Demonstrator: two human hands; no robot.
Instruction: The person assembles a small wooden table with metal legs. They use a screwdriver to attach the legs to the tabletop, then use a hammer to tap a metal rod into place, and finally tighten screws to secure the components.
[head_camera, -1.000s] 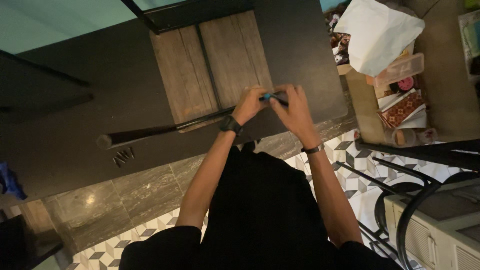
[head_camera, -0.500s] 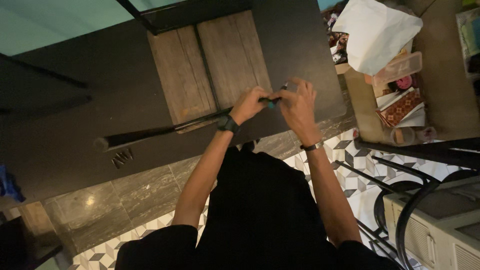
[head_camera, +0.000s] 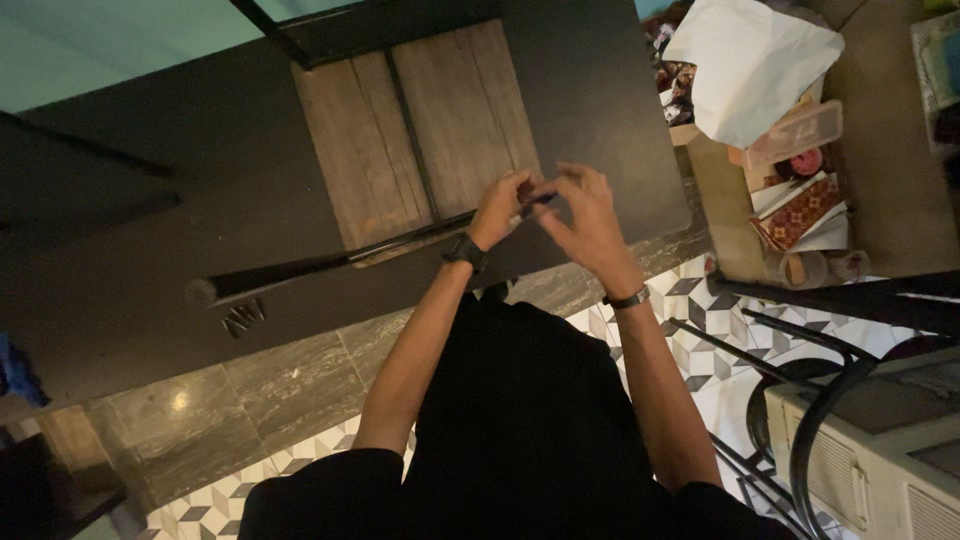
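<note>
Both hands meet over the near edge of a dark counter (head_camera: 600, 90). The left hand (head_camera: 500, 207) pinches one end of a small dark object (head_camera: 538, 199), too small to identify; the right hand (head_camera: 585, 215) has its fingers curled around the other end. The object's long axis runs from one grip to the other, tilted slightly up toward the right hand. Just beyond the object lies a pair of weathered wooden boards (head_camera: 420, 130). A long dark rod (head_camera: 320, 265) stretches away from the left wrist, past the boards' near edge.
</note>
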